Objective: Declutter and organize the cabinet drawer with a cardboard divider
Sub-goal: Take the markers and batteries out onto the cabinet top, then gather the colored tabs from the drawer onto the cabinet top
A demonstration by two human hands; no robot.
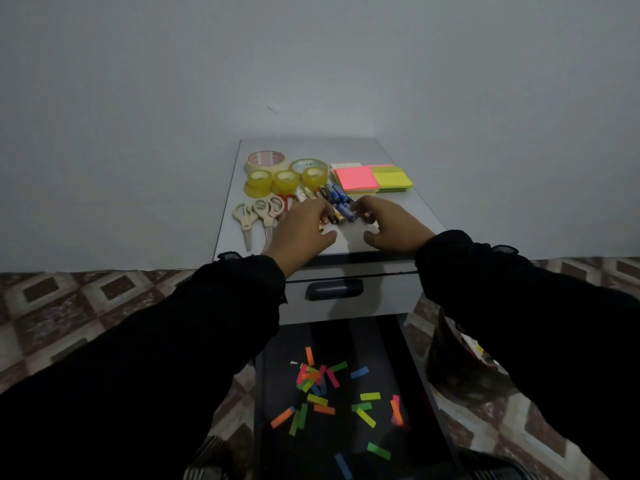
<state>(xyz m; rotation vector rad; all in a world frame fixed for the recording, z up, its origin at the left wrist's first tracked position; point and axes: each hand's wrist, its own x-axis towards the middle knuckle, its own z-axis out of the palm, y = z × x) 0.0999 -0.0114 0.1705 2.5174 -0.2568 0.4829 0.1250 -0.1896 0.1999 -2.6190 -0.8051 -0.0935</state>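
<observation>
On the grey cabinet top (pixel 398 209) lie sorted heaps: tape rolls (pixel 277 171), beige scissors (pixel 258 213), a cluster of batteries (pixel 337 202) and pink and yellow sticky note pads (pixel 374 178). My left hand (pixel 301 230) reaches the batteries from the left, its fingers on them. From the right, my right hand (pixel 391 226) meets the same cluster with curled fingertips. Whether either hand pinches a battery is hidden. Below, the open dark drawer (pixel 277 375) holds several loose coloured paper strips (pixel 329 386).
A closed upper drawer with a dark handle (pixel 334 289) sits just under the top. The cabinet stands against a plain wall on a patterned floor (pixel 86 299). A dark bag (pixel 460 362) lies to the right of the open drawer.
</observation>
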